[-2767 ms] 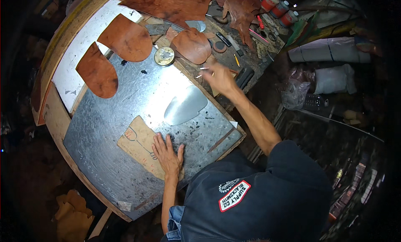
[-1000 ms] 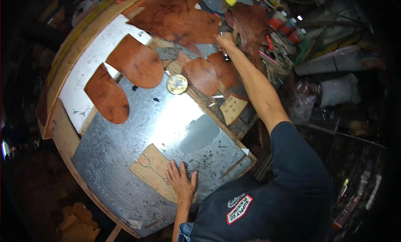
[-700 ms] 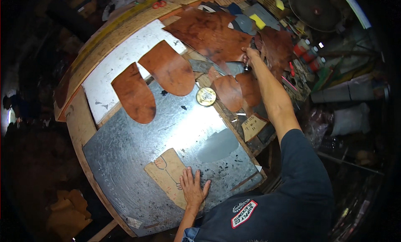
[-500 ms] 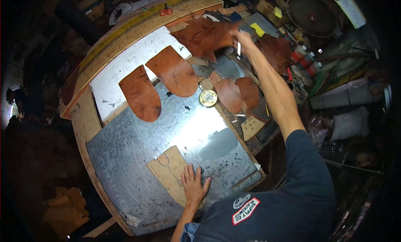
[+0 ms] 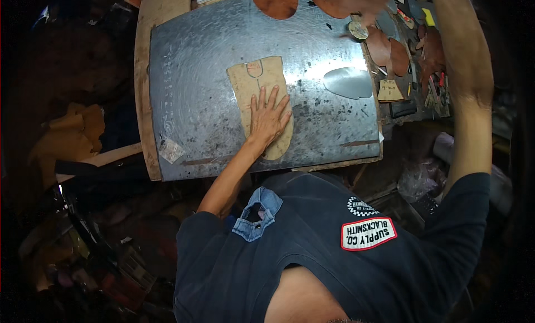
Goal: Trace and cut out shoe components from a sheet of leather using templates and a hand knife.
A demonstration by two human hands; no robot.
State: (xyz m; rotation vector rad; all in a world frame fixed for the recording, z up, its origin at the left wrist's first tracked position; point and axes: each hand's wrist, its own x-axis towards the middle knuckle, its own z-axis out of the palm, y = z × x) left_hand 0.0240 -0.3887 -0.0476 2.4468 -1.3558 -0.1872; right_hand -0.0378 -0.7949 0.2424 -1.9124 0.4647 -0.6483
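From the centre, the template [image 5: 273, 73] near twelve o'clock is tan, with dark outlines and a red mark. Black specks dot the silvery-grey tabletop [image 5: 195, 89]. The leather piece [image 5: 274, 2] at twelve is reddish brown; the card [image 5: 390, 90] at two, pale tan, dark-marked. At four, a white patch [image 5: 369, 234] is edged red on a near-black shirt [image 5: 312, 228]. The denim [image 5: 259, 214] at six is light blue, the hide [image 5: 78, 128] at nine ochre.

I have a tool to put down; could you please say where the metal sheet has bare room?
Left of the tan template, above the pale scrap; also between the template and gray rounded piece. Crowded: upper right edge, with leather pieces and round tin.
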